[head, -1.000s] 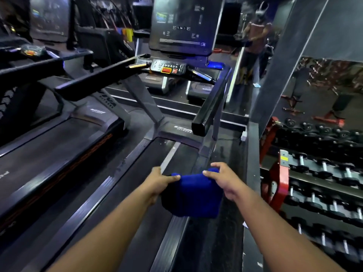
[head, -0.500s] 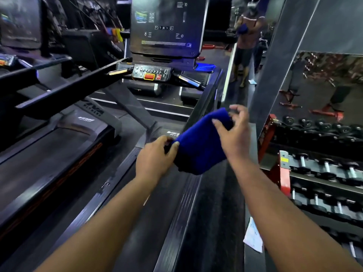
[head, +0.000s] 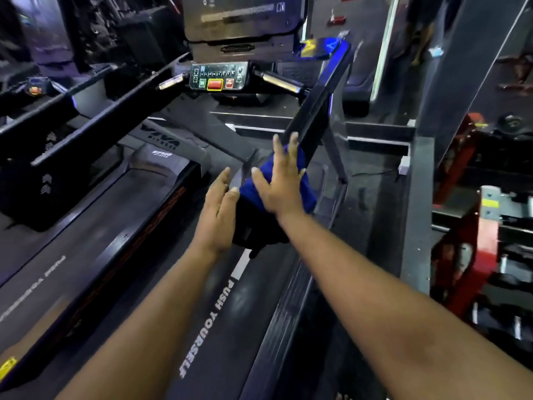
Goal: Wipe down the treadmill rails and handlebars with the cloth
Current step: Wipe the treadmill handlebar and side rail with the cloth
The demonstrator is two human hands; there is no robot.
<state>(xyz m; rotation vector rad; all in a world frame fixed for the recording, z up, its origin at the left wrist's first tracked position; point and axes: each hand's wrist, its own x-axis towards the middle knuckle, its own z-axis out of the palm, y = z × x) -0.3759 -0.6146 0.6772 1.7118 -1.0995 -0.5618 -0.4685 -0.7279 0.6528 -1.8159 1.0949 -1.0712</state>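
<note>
Having flattened right hand [head: 281, 187] onto cloth [head: 291, 180]

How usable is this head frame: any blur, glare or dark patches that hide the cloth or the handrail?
Head view: dim gym light, so the lower part of the blue cloth sinks into shadow; motion blur softens the console screen text; blue-white glare sits on the right handrail top; wide-angle bending stretches both forearms; the right hand and left hand stay fairly sharp.

We see our right hand [head: 281, 183] pressed flat, fingers spread, on the blue cloth [head: 291, 180] draped over the near end of the right handrail [head: 317, 111]. Our left hand [head: 217, 206], fingers straight, touches the cloth's left side above the treadmill belt [head: 225, 327].
</note>
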